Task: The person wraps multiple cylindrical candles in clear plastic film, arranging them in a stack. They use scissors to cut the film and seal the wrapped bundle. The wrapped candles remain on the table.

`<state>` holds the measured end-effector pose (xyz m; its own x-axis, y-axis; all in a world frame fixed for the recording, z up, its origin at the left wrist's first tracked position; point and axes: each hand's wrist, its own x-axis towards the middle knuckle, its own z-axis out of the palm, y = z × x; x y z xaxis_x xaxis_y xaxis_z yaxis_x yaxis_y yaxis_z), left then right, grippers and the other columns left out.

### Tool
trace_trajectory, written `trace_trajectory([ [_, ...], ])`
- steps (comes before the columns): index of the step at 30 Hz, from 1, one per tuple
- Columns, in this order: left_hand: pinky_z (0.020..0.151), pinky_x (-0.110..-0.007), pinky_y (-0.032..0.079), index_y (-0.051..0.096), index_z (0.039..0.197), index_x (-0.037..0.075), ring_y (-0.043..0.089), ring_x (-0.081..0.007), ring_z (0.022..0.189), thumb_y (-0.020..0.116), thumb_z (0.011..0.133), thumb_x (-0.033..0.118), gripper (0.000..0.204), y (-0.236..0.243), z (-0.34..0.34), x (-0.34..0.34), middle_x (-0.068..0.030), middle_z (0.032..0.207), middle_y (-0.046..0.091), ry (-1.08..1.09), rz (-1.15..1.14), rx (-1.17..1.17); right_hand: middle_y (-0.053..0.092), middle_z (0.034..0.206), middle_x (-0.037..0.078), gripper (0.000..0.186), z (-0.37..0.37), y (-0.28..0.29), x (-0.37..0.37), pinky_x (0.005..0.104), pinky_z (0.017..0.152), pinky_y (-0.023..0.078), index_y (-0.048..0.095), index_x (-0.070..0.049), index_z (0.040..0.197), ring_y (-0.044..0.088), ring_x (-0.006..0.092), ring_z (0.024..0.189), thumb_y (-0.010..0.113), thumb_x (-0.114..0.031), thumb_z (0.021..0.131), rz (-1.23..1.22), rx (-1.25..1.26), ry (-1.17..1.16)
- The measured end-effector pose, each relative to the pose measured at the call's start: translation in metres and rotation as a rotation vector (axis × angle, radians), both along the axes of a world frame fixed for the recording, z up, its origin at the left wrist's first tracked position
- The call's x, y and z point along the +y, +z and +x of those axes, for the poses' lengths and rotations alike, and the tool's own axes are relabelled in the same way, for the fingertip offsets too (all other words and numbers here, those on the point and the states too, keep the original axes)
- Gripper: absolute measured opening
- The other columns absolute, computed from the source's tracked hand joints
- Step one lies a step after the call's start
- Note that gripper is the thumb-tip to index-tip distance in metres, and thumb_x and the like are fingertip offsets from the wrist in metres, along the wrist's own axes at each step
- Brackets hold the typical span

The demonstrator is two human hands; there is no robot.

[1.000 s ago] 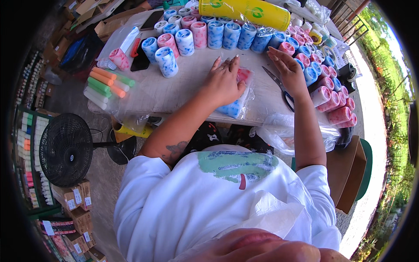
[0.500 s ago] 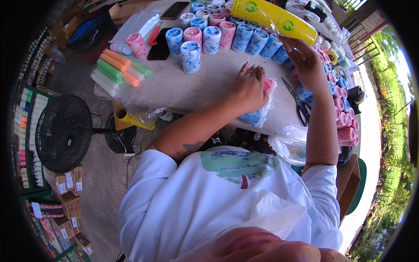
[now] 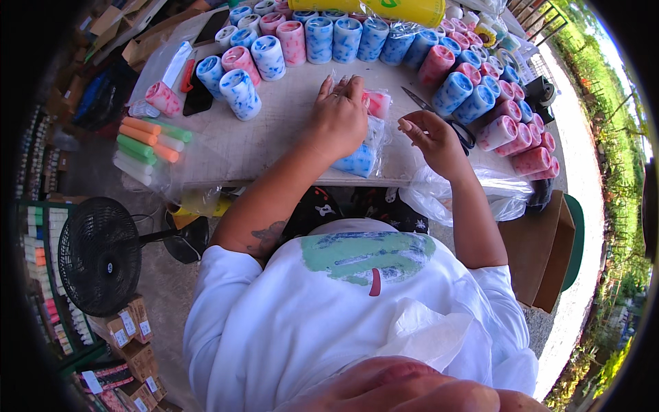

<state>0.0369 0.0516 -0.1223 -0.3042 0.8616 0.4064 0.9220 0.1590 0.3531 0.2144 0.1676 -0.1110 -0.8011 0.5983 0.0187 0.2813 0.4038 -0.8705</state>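
My left hand (image 3: 340, 117) presses down on a clear plastic-wrapped pack of marbled candles, its fingers bent over the wrap. A pink candle (image 3: 377, 104) and a blue-and-white candle (image 3: 358, 161) show through the plastic. To the right, my right hand (image 3: 438, 145) is raised with thumb and forefinger pinched together. Whatever lies in that pinch is too small to make out. Black-handled scissors (image 3: 461, 134) lie just beyond the right hand, partly covered by it. A loose blue-and-white candle (image 3: 240, 95) stands to the left of my left hand.
Rows of marbled candles (image 3: 347, 40) line the table's far side and right end. A yellow plastic roll (image 3: 384, 9) lies behind them. Bagged coloured sticks (image 3: 141, 147) and a dark phone (image 3: 197, 94) are left. Crumpled plastic (image 3: 473, 192) hangs at the front edge; a fan (image 3: 103, 254) stands left.
My right hand has come down from the yellow roll toward the wrapped pack, and its fingers have closed into a pinch. My left hand stays on the pack. The view has shifted.
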Motion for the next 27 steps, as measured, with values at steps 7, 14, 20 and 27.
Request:
trace_trajectory([
  [7,0.11,-0.05,0.026,0.039,0.122,-0.004,0.055,-0.0361,0.116,0.047,0.092,0.016,0.037,0.0,0.0,0.0,-0.0283,0.115,0.059,-0.01,-0.001,0.03,0.065,0.081,0.003,0.037,-0.026,-0.005,0.024,0.0256,0.067,0.044,0.065,-0.002,0.089,0.055,0.0093,0.075,0.067,-0.039,0.089,-0.065,-0.185,0.15],
  [14,0.108,-0.053,0.028,0.041,0.128,0.001,0.055,-0.037,0.114,0.044,0.095,0.017,0.037,-0.002,-0.001,0.001,-0.0245,0.121,0.058,-0.018,0.0,0.087,0.067,0.078,0.006,0.029,-0.029,-0.017,0.031,0.0277,0.063,0.045,0.061,0.0,0.083,0.058,0.0113,0.069,0.067,-0.028,0.09,-0.168,0.188,-0.018],
  [20,0.109,-0.053,0.026,0.045,0.126,0.002,0.053,-0.0363,0.119,0.044,0.095,0.019,0.035,-0.007,-0.005,0.0,-0.0241,0.124,0.056,-0.037,0.04,0.121,0.065,0.076,0.014,0.03,-0.027,-0.022,0.025,0.0317,0.065,0.047,0.058,0.002,0.084,0.06,0.0186,0.066,0.066,-0.026,0.09,0.17,0.159,-0.17],
  [27,0.111,-0.051,0.025,0.048,0.124,0.001,0.052,-0.0357,0.121,0.05,0.092,0.024,0.039,-0.01,-0.002,0.0,-0.0243,0.125,0.057,0.0,0.042,0.151,0.062,0.075,0.022,0.03,-0.025,-0.024,0.021,0.0402,0.066,0.047,0.062,0.003,0.084,0.06,0.0363,0.068,0.067,-0.027,0.086,0.266,-0.057,-0.054],
])
